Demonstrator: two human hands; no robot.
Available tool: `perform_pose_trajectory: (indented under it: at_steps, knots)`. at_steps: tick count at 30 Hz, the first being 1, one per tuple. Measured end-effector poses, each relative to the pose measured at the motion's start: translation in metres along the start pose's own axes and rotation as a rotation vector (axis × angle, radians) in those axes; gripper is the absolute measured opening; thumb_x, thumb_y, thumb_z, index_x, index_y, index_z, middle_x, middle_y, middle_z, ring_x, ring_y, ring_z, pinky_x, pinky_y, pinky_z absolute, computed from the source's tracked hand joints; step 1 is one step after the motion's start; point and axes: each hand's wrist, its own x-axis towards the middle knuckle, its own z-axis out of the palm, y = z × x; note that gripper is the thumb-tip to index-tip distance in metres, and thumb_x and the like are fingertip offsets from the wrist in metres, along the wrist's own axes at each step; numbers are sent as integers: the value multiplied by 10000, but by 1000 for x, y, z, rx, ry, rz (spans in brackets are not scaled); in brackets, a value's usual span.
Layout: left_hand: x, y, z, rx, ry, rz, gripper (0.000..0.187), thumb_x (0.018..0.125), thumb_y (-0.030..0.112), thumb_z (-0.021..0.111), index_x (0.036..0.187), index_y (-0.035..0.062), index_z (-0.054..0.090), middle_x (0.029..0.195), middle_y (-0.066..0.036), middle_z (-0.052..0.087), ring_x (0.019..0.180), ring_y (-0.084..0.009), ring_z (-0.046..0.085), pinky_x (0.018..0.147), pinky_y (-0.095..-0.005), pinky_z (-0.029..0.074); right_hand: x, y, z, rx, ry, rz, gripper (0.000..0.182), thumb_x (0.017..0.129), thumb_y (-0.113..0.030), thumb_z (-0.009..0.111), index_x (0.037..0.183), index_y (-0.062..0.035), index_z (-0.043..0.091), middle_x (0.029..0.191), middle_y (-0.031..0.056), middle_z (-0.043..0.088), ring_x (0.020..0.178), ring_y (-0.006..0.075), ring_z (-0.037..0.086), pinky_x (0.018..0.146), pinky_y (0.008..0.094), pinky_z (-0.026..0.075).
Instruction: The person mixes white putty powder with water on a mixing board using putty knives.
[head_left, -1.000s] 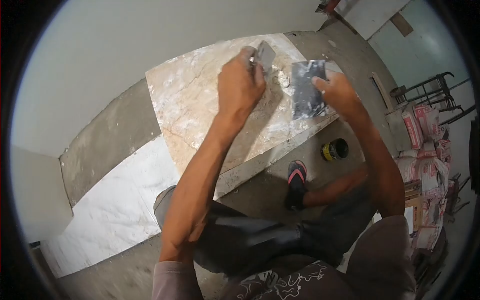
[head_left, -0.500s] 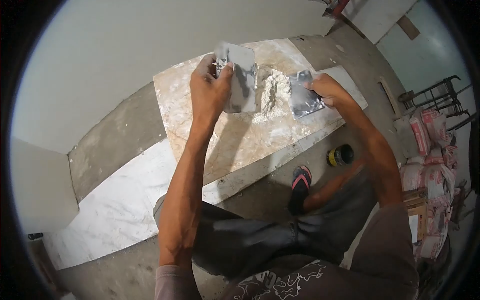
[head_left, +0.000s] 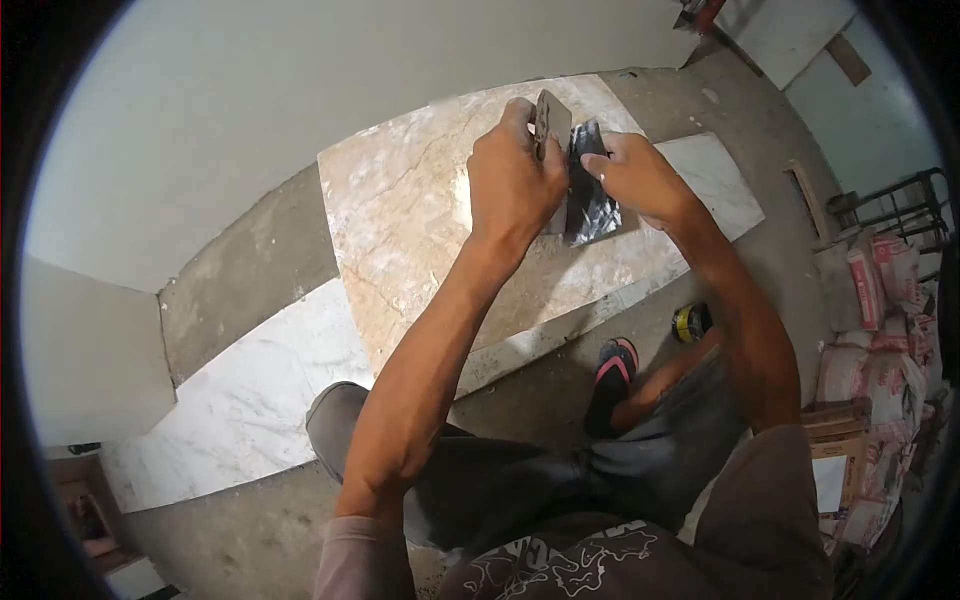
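Observation:
My left hand [head_left: 515, 175] is closed around a grey flat scraper [head_left: 553, 118], turned nearly edge-on, with dusty residue on its edge. Close beside it, my right hand [head_left: 640, 178] grips a shiny dark metal scraper [head_left: 592, 205] smeared with white, its thumb lying on the face. The two blades overlap or nearly meet in this view. Under both hands lies a beige marble-patterned tile [head_left: 400, 230] dusted with white. Some white powder [head_left: 462, 200] shows just left of my left hand; the area behind the hands and blades is hidden.
White marble-look slabs [head_left: 250, 390] extend left and right beneath the tile. A pale wall [head_left: 300, 70] runs along the far side. My sandalled foot [head_left: 615, 370] is near a black-and-yellow tub [head_left: 690, 322]. Stacked red-and-white bags [head_left: 880, 385] and a black metal trolley [head_left: 895, 210] stand at right.
My left hand has moved right and its scraper has turned from face-on to nearly edge-on. Both blades are now close together, and the white powder heap seen between them is no longer in sight.

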Motion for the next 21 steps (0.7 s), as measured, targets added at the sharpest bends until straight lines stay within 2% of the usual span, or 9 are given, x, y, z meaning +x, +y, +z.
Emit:
perform_pose_trajectory:
  at_steps: [2, 4, 6, 8, 11, 14, 17, 19, 21]
  knots:
    - [5, 2, 0, 69, 20, 83, 225, 804, 89, 631, 1006, -9, 606, 703, -201, 643, 614, -328, 644, 610, -392, 504, -9, -11, -11, -78, -57, -27, 284, 904, -165, 556, 870, 106, 635, 699, 139, 615, 674, 180, 578, 650, 387, 472]
    - [11, -1, -2, 110, 36, 101, 224, 805, 93, 643, 1002, -8, 604, 712, -197, 640, 609, -318, 635, 610, -390, 500, -24, -22, -19, -214, 31, -89, 293, 912, -188, 557, 891, 94, 633, 692, 160, 614, 670, 204, 594, 668, 386, 481]
    - [16, -3, -4, 138, 26, 107, 222, 810, 94, 653, 999, -9, 600, 721, -193, 632, 617, -302, 628, 612, -384, 496, -25, -21, -36, -269, 49, -59, 261, 919, -174, 565, 970, 73, 631, 729, 165, 625, 684, 216, 604, 695, 376, 483]
    - [18, -6, -7, 148, -2, 99, 220, 818, 94, 661, 998, -12, 593, 730, -190, 618, 636, -279, 624, 616, -373, 494, -15, -7, -59, -255, -8, 58, 253, 923, -125, 579, 1108, 41, 629, 810, 153, 648, 718, 216, 609, 731, 357, 478]
    - [17, 1, -14, 179, -100, 216, 183, 831, 61, 675, 985, -2, 599, 767, -170, 609, 670, -237, 616, 603, -333, 481, -11, 2, -76, -426, 171, -74, 295, 926, -243, 553, 961, 38, 634, 765, 188, 639, 685, 239, 628, 624, 363, 498]
    - [10, 8, -24, 261, -219, 346, 212, 787, -2, 709, 978, 33, 623, 810, -121, 626, 731, -224, 645, 621, -312, 511, 0, 6, -95, -318, 187, -247, 186, 930, -123, 544, 972, 28, 643, 819, 173, 646, 698, 237, 632, 603, 347, 512]
    - [-1, 6, -37, 216, -443, 294, 211, 783, 24, 652, 974, 106, 618, 973, -80, 609, 754, -254, 627, 568, -319, 510, 10, 5, -112, -562, 64, -520, 125, 902, -13, 565, 984, 31, 649, 837, 163, 636, 687, 240, 623, 626, 352, 524]
    - [-4, 0, -41, 252, -459, 377, 240, 743, 60, 667, 969, 138, 645, 985, -62, 612, 828, -228, 644, 593, -298, 522, 17, 4, -114, -352, -46, -663, 146, 818, 28, 622, 961, 26, 649, 857, 159, 615, 729, 264, 621, 676, 381, 526]
    - [-2, 9, -53, 235, -529, 285, 216, 739, 85, 663, 952, 113, 644, 989, -58, 616, 905, -240, 658, 656, -314, 548, 14, -3, -115, -200, -116, -697, 157, 801, -10, 638, 955, 17, 652, 874, 156, 615, 768, 265, 625, 690, 393, 527]
